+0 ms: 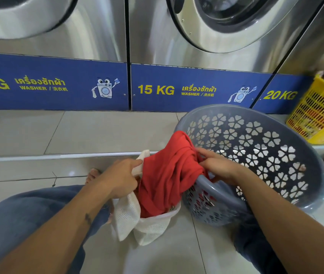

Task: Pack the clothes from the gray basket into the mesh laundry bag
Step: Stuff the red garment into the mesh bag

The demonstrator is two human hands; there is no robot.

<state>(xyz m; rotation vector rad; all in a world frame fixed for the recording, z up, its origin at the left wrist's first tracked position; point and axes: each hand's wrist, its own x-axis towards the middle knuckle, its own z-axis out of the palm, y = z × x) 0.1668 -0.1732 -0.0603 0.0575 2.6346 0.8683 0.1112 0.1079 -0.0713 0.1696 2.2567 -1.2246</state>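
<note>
A gray basket (255,139) with flower-shaped holes lies tilted on the floor at the right, its mouth turned toward me. A white mesh laundry bag (137,224) stands open on the tiles between my knees. A red garment (167,175) drapes from the basket's rim down into the bag's mouth. My left hand (119,177) pinches the bag's upper edge and holds it open. My right hand (218,165) grips the red garment at the basket's rim.
Steel washers with blue "15 KG" and "20 KG" panels (157,89) stand along the back. A yellow crate (319,115) with laundry sits at the far right. My legs in jeans (28,214) flank the bag. A raised tile step (58,156) crosses the floor.
</note>
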